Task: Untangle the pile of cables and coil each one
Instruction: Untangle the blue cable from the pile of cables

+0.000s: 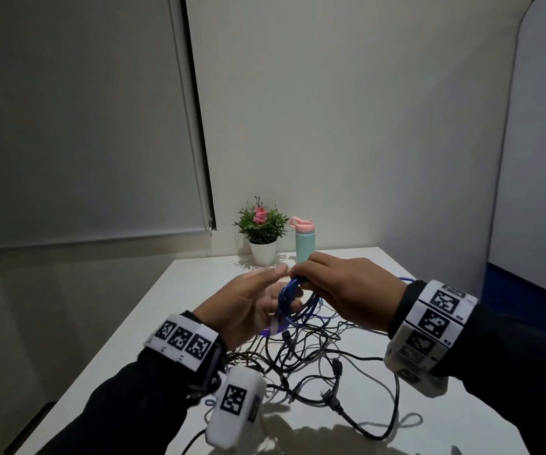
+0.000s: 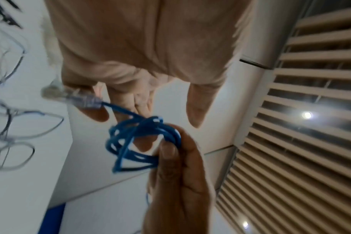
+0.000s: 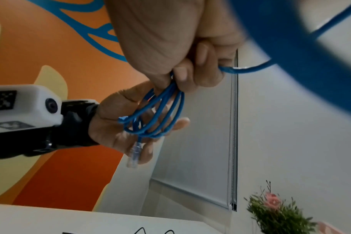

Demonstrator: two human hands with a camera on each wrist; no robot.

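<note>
White table (image 1: 396, 421), pale walls: above it the right hand (image 1: 347, 290) clenches the top of a blue cable (image 1: 289, 297) coil, loops hanging against the flat, loose-fingered left hand (image 1: 248, 307), which grips nothing. Only the wrist views show the coil's clear plug (image 3: 134, 156) dangling by the left palm. Below lies the cable pile (image 1: 314, 366); behind stand a plant (image 1: 262, 231) and capped bottle (image 1: 304, 241).

Blue cable (image 2: 142, 139) between both hands.

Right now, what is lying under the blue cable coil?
Under the blue cable coil, gripped by the right hand, lies the open left hand, then tangled black cables. The table there is hidden.
</note>
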